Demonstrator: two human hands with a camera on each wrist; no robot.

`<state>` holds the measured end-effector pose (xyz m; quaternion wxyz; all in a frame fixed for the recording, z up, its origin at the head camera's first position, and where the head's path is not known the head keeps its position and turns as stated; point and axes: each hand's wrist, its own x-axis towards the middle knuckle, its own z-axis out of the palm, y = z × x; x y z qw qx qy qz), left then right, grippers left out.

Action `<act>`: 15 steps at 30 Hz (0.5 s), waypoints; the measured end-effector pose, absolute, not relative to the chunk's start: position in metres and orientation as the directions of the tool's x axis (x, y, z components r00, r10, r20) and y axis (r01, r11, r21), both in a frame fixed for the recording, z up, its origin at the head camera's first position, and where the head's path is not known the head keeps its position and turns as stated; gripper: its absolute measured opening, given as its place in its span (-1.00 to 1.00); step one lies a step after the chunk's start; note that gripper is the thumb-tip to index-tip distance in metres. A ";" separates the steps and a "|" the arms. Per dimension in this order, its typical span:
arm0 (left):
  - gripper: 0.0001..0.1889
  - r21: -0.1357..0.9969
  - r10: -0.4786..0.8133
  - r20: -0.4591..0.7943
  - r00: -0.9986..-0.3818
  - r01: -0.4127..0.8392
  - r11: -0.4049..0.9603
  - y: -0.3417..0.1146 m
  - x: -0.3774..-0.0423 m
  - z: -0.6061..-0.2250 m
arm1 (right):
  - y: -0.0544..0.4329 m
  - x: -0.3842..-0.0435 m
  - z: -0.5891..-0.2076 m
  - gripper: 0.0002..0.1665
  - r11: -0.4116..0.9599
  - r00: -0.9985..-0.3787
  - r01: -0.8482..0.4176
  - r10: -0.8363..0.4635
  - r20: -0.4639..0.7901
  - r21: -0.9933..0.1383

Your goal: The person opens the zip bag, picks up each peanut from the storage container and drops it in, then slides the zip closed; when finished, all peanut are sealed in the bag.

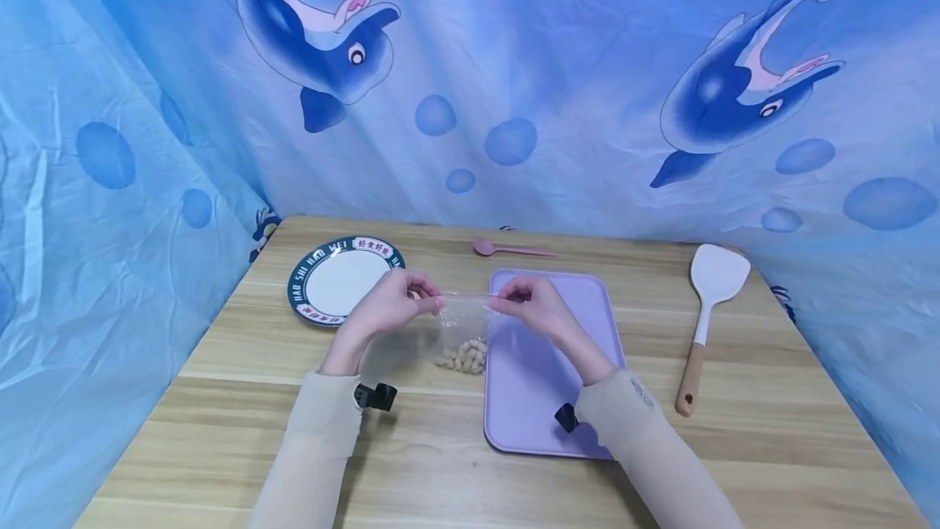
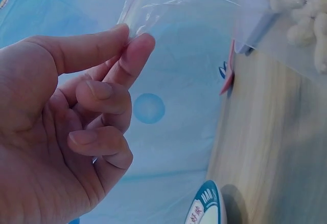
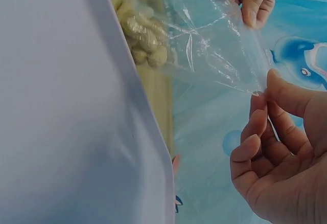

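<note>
A clear plastic bag hangs upright between the two hands, with unshelled peanuts gathered at its bottom. My left hand pinches its upper left corner between thumb and index finger; in the left wrist view the other fingers of that hand are loosely bent. At the opposite top corner, my right hand pinches the film with thumb and fingertips. The right wrist view shows the bag stretched between both hands, its top edge drawn fairly straight.
A purple tray lies under the right hand and forearm. Behind the left hand is a white plate with a green patterned rim. A pink spoon lies at the back; a white spatula with a wooden handle is on the right.
</note>
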<state>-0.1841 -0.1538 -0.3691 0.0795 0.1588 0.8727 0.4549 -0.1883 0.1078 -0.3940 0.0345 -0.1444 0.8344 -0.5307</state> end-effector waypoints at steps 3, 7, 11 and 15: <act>-0.92 0.806 0.339 0.022 -0.941 0.217 0.551 -0.154 -0.186 -0.371 | 0.105 -0.197 -0.393 -0.79 0.413 -0.955 -0.200 -0.283 0.083 -0.888; -0.88 0.773 0.303 0.064 -0.951 0.239 0.587 -0.155 -0.190 -0.375 | 0.102 -0.209 -0.394 -0.77 0.414 -0.963 -0.142 -0.269 0.028 -0.899; -0.86 0.753 0.244 0.085 -0.966 0.223 0.620 -0.156 -0.194 -0.380 | 0.096 -0.222 -0.399 -0.77 0.368 -0.962 -0.086 -0.273 -0.020 -0.926; -0.86 0.713 0.183 0.070 -0.981 0.178 0.678 -0.154 -0.202 -0.383 | 0.091 -0.234 -0.406 -0.77 0.378 -0.959 -0.064 -0.280 -0.048 -0.923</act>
